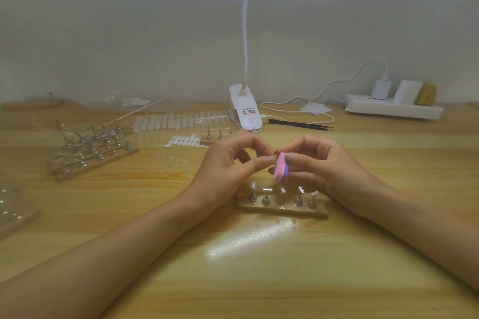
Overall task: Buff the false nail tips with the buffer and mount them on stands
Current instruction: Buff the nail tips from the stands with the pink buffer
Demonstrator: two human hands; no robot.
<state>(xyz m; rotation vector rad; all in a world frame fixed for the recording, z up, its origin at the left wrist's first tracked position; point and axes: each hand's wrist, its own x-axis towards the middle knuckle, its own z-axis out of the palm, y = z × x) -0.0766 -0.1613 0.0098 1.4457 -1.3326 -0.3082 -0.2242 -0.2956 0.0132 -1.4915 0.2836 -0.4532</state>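
Two bare forearms reach in over a table [233, 274] of pale, glossy wood grain, which carries a bright patch of glare [248, 238]. The left hand [230, 166] has thumb and forefinger curled together in a pinch at the face of the buffer [280, 168]; the false nail tip [273, 162] between them is mostly hidden by the fingertips. The right hand [321, 163] grips the buffer, a small rounded foam block with a pink layer and a purple layer, held on edge between thumb and fingers. Just below and nearer the camera lies a stand [282, 212]: a flat wooden strip with five small metal pegs in a row, each topped by a clear, shiny tip. To the left a cluster of similar stands [96, 155] crowds together, and a shorter stand [215, 138] lies behind the hands. Beyond them lie a strip of milky nail tips [181, 120] and a sheet of white oval tabs [185, 141]. A white plastic clip lamp [245, 109] rises on a flexible neck against the plain pale wall [129, 21]. To its right are slim black tweezers [300, 124], a looping white cable [311, 97] and a white power strip [394, 110].
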